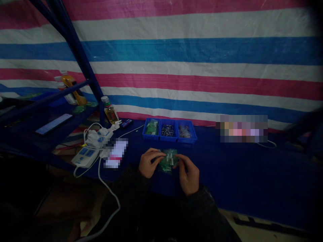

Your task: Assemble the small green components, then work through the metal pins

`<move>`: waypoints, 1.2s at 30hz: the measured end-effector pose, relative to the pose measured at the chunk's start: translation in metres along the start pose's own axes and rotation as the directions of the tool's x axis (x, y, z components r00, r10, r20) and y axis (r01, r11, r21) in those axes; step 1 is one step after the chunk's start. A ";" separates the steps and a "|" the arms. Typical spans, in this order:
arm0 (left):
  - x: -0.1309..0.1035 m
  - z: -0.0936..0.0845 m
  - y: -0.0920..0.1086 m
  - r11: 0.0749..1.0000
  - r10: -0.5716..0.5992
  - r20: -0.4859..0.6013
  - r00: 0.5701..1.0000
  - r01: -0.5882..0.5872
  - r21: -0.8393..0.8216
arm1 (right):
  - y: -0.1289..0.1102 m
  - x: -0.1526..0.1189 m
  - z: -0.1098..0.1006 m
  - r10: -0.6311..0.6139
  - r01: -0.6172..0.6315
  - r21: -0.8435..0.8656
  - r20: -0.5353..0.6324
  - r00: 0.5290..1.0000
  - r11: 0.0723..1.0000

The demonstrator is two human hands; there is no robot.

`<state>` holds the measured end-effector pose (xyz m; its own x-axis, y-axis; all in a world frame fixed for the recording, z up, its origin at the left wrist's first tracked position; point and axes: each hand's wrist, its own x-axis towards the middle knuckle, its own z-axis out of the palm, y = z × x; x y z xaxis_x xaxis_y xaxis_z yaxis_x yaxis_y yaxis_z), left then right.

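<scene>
A clear plastic bag with green and whitish contents [168, 162] hangs between my two hands near the table's front edge. My left hand [149, 162] pinches its upper left edge between thumb and fingers. On the other side, my right hand [188, 173] grips the right edge with thumb and forefinger. Behind the bag stand three joined blue bins: the left one holds green bags [152, 127], the middle one small metal pieces [168, 130], and the right one clear bags with small parts [184, 130].
Left of my hands lie a blurred-out phone [116, 154] and a white power strip [87, 155] with cables. A bottle [110, 111] stands behind them beside a blue metal frame [94, 88]. A pixelated object [241, 129] is at the back right. Striped sheeting [191, 82] hangs behind the table.
</scene>
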<state>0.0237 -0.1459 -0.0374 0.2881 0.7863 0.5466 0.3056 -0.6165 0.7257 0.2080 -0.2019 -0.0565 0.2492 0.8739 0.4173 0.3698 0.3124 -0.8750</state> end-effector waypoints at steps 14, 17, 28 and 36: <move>-0.003 0.003 0.002 0.993 -0.111 -0.102 0.989 0.108 -0.039 | 0.000 0.002 0.004 -0.042 0.042 0.003 -0.020 0.999 0.999; -0.003 0.001 0.003 0.996 -0.090 -0.074 0.993 0.089 -0.021 | -0.001 -0.001 0.006 0.019 -0.017 0.048 -0.036 0.999 0.999; 0.002 -0.004 0.003 1.000 0.009 -0.045 0.999 -0.010 -0.009 | -0.001 -0.001 0.002 -0.034 0.034 0.001 0.000 0.999 0.999; -0.001 -0.001 0.003 0.999 -0.039 -0.084 0.996 0.038 -0.019 | 0.004 0.002 0.005 -0.086 0.086 -0.013 -0.045 0.995 0.996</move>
<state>0.0234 -0.1484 -0.0357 0.1990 0.8107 0.5506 0.2991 -0.5853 0.7536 0.2058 -0.1973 -0.0606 0.2561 0.8262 0.5017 0.4015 0.3812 -0.8327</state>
